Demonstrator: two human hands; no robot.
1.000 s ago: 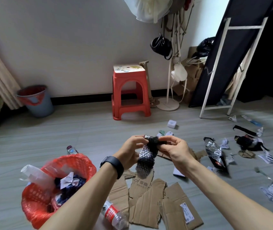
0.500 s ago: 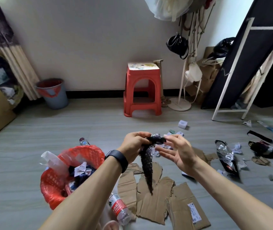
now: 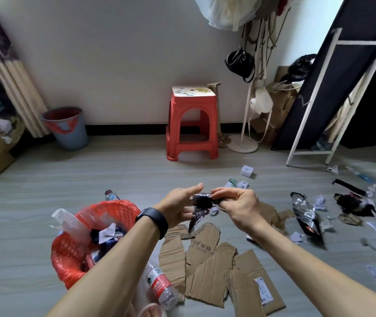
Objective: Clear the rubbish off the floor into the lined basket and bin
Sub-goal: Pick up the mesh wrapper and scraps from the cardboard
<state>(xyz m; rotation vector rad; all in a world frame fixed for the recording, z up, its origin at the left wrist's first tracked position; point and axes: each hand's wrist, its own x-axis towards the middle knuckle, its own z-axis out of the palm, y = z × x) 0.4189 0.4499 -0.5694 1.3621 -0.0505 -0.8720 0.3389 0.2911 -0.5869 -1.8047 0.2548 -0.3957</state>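
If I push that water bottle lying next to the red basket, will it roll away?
Probably a little. The water bottle is round and lies on its side on smooth floor, so a sideways push should roll it. It looks clear and mostly empty, so likely light. It may not go far: the red basket and the cardboard pieces sit close on either side.

Printed characters stand on one flattened cardboard piece (image 3: 203, 244) on the floor, something like "OI" followed by two Chinese characters, too faint to read surely. The plastic bottle (image 3: 160, 286) beside the basket wears a red label with white Chinese lettering, too small to make out. A white shipping label (image 3: 263, 291) on another cardboard piece carries print that is illegible.
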